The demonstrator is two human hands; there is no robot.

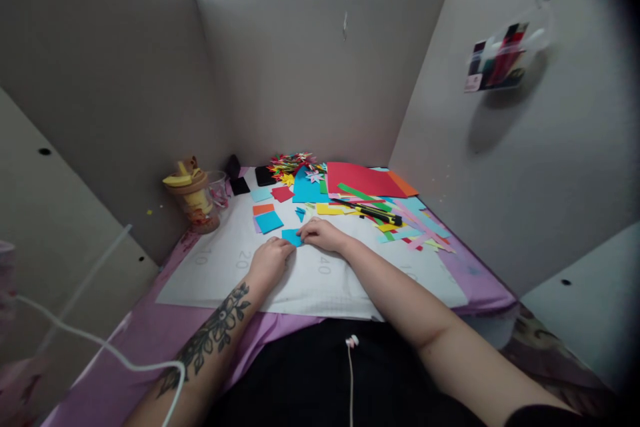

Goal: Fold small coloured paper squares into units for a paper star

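Observation:
A small blue paper square (291, 236) lies on the white sheet (215, 283) in front of me. At its lower left edge, my left hand (271, 260) is closed, fingertips pressed on the paper. The fingers of my right hand (323, 235) are curled down on its right side and hide that edge. Just behind the hands are small folded blue pieces (300, 213). To the left sits a stack of blue squares (269, 222), with an orange one (263, 209) showing above it.
A utility knife (380, 215) lies among coloured paper strips (420, 220) on the right. Behind are a red sheet (365, 180) and a pile of folded paper stars (293, 163). A yellow-lidded cup (193, 197) stands left. Grey panels (320, 67) enclose the table; a white cable (120, 363) crosses the lower left.

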